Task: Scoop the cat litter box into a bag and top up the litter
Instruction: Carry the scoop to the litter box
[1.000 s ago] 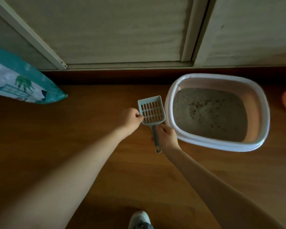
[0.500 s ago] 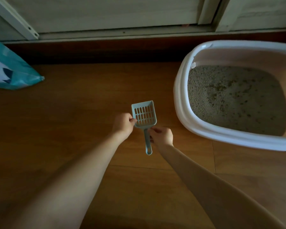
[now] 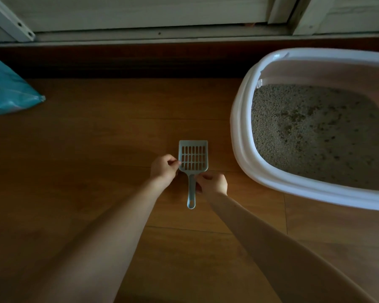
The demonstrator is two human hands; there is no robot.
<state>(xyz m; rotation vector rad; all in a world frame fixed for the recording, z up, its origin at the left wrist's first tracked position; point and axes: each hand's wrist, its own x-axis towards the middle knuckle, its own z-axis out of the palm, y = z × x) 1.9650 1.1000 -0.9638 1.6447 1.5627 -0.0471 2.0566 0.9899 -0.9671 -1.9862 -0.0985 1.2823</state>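
Observation:
A pale blue slotted litter scoop (image 3: pixel 193 159) lies low over the wooden floor, its handle pointing toward me. My left hand (image 3: pixel 164 168) pinches the left edge of the scoop head. My right hand (image 3: pixel 212 183) pinches the handle just below the head. To the right stands the litter box (image 3: pixel 241 136), white-rimmed with pinkish walls, holding grey litter (image 3: pixel 315 136) with darker clumps near its middle. A teal and white litter bag (image 3: pixel 7 92) lies at the far left edge.
A dark skirting strip and a pale sliding door frame (image 3: pixel 162 29) run along the back. Bare wooden floor (image 3: pixel 96 138) spreads between the bag and the box.
The view has dropped closer to the floor. Both hands and the scoop have come lower and left of the box, the scoop now straight. Grips are unchanged.

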